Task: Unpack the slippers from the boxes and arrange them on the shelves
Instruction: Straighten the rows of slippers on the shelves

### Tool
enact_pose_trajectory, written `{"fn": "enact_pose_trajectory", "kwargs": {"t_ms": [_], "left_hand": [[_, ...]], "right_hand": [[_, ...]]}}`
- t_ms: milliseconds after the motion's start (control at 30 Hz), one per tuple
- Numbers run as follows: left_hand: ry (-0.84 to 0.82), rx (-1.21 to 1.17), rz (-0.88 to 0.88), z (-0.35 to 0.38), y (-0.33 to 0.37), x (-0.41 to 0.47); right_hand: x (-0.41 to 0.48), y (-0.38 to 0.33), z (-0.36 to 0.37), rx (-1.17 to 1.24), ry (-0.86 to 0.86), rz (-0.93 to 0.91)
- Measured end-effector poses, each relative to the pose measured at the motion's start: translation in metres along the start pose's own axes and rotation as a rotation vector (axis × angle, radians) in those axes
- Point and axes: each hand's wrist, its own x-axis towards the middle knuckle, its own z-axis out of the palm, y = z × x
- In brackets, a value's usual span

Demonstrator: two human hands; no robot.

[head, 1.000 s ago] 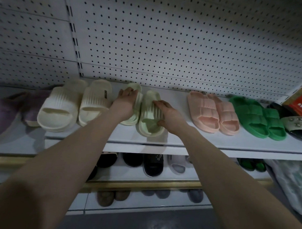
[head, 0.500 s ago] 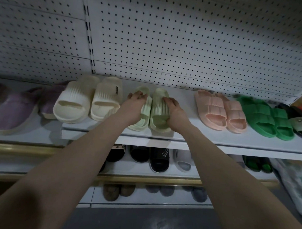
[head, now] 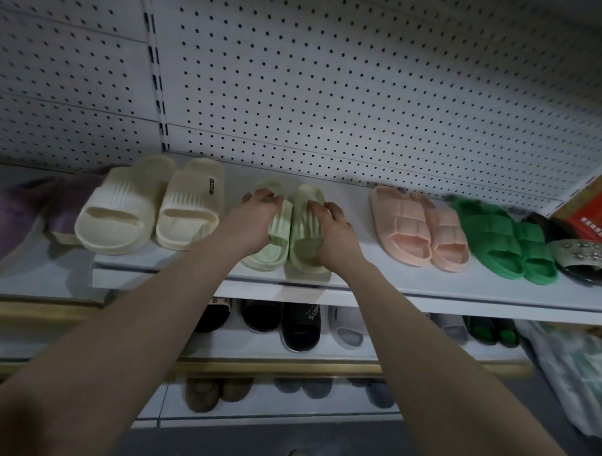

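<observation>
Two pale green slippers sit side by side on the white top shelf [head: 393, 292], toes toward the pegboard. My left hand [head: 255, 216] grips the left green slipper [head: 275, 242] over its strap, fingers curled round its far side. My right hand [head: 333, 229] holds the right green slipper [head: 304, 228] across its ribbed strap. The two slippers touch each other along their inner edges.
On the same shelf lie a cream pair [head: 150, 205] to the left, a pink pair [head: 415, 225] and a bright green pair [head: 504, 241] to the right, then a studded black sandal [head: 585, 254]. Purple slippers [head: 6, 214] lie far left. Lower shelves hold dark and grey slippers; a plastic bag [head: 574, 370] hangs right.
Both hands have pushed the two green slippers together and slightly straightened them; the gap between them has closed. The view has shifted so the shelf sits more to the right.
</observation>
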Motion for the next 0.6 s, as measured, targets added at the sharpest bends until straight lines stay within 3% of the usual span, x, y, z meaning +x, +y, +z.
{"fn": "enact_pose_trajectory", "kwargs": {"t_ms": [600], "left_hand": [[0.036,-0.041,0.020,0.019,0.043,0.047]], "right_hand": [[0.030,0.073,-0.023,-0.097,0.030,-0.077]]}}
